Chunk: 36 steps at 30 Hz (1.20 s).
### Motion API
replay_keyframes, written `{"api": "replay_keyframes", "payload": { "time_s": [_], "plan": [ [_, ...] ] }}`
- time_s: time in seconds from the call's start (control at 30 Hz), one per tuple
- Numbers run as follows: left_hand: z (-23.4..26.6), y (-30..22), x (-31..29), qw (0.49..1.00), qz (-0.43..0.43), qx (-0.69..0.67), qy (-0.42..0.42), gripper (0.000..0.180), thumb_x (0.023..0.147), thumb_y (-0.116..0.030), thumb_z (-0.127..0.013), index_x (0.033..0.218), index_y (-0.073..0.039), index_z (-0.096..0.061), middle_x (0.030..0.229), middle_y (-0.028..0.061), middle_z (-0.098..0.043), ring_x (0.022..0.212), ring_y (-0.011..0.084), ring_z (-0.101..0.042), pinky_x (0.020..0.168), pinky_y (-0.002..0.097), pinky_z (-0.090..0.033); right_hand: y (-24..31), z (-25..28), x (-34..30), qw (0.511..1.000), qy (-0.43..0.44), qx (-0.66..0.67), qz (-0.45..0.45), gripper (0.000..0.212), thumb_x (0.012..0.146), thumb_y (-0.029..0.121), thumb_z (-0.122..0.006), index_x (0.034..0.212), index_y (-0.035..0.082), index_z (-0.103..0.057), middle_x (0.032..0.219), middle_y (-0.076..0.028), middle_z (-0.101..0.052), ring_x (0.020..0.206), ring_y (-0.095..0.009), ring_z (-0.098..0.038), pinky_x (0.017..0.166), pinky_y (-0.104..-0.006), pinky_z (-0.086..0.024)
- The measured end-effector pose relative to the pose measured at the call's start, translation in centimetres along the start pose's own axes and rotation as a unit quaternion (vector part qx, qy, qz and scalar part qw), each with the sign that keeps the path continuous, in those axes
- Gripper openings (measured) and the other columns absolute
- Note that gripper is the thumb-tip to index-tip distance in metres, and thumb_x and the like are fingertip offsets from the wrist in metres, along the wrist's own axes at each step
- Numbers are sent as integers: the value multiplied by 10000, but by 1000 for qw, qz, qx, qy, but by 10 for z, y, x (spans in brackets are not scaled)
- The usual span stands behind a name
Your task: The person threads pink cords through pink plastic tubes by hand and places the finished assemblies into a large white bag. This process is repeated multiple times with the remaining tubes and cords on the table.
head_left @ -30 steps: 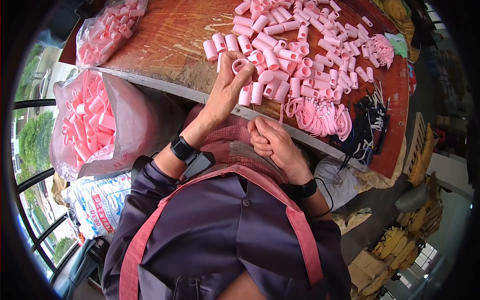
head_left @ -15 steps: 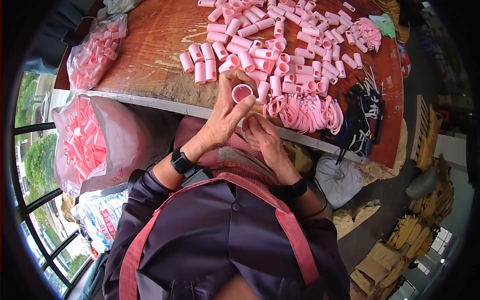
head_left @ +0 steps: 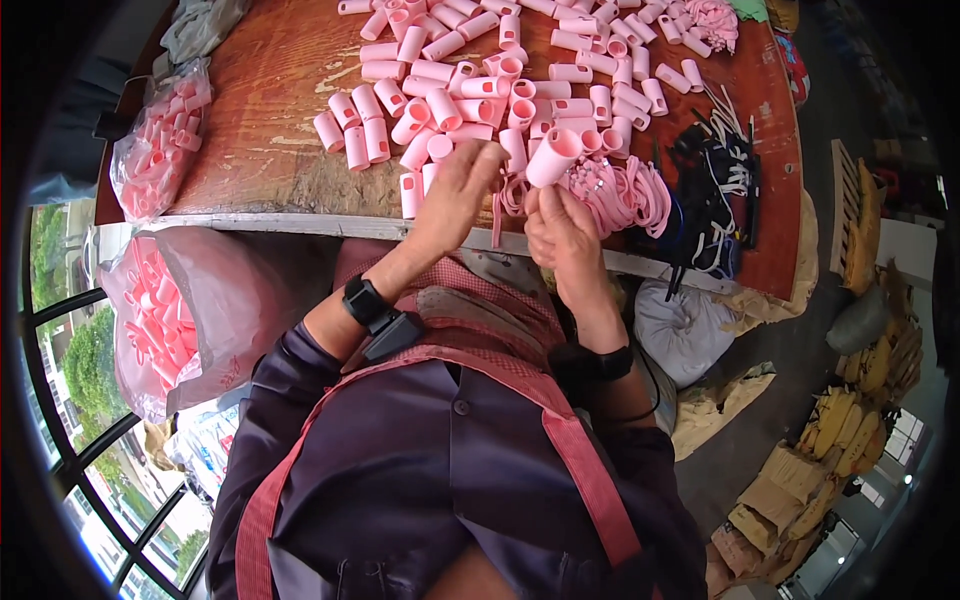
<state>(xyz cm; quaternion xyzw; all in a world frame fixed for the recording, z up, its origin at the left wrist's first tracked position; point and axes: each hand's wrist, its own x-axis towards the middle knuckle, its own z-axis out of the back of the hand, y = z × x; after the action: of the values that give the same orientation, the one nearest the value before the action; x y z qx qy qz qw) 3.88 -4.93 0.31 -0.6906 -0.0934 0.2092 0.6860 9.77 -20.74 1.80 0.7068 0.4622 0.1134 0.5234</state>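
My right hand [head_left: 567,240] is closed at the lower end of a pink plastic tube [head_left: 553,158], which tilts upward with its round mouth facing away from me. Whether a cord is also in that fist is hidden. To its left, my left hand [head_left: 458,200] reaches over the table's near edge with fingers stretched toward the heap of pink tubes [head_left: 443,108]; its thumb is mostly out of sight, and no held object shows. Just beyond my right hand lies a bundle of pink cords [head_left: 630,197], one strand hanging over the edge between my hands.
The worn wooden table [head_left: 255,130] carries a clear bag of pink pieces [head_left: 165,145] at left and black and white cords [head_left: 715,190] at right. A large open sack [head_left: 225,300] of pink tubes stands left, below the table edge. A white sack [head_left: 680,330] sits at right.
The pink tube passed from my left hand to my right, which rose and moved right. My left hand let go and now reaches at the heap. The view shifted slightly.
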Motion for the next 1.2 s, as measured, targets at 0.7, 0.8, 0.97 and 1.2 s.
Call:
{"api": "replay_keyframes", "payload": {
  "time_s": [0.7, 0.8, 0.97, 1.2],
  "plan": [
    [27, 2, 14, 951, -162, 260, -41, 134, 848, -120, -647, 960, -52, -618, 900, 111, -636, 799, 284, -593, 744, 356, -472, 13, 9, 17, 995, -84, -45, 41, 212, 978, 272, -526, 1001, 64, -556, 605, 99, -296, 467, 4, -249, 415, -176, -177],
    [29, 7, 22, 993, -101, -59, 11, 130, 903, -135, -609, 982, -34, -590, 923, 85, -661, 828, 210, -630, 738, 313, -486, 14, -1, 23, 994, -83, -54, 47, 198, 967, 257, -547, 1008, 64, -561, 606, 102, -299, 469, 7, -251, 416, -174, -176],
    [34, -8, 21, 980, -148, 136, 12, 127, 951, -145, -561, 1000, -28, -568, 912, 38, -651, 877, 131, -618, 778, 278, -479, 17, -5, 28, 992, -90, -70, 50, 206, 965, 255, -552, 1036, 63, -571, 608, 104, -303, 470, 9, -247, 415, -170, -179],
    [45, -10, 16, 975, -80, -138, 155, 107, 968, -135, -535, 1026, -48, -560, 898, 3, -607, 876, 76, -574, 822, 236, -455, 29, -17, 32, 992, -71, -91, 42, 258, 974, 273, -535, 1106, 55, -577, 614, 104, -298, 470, 11, -246, 412, -167, -185]
  ]
}}
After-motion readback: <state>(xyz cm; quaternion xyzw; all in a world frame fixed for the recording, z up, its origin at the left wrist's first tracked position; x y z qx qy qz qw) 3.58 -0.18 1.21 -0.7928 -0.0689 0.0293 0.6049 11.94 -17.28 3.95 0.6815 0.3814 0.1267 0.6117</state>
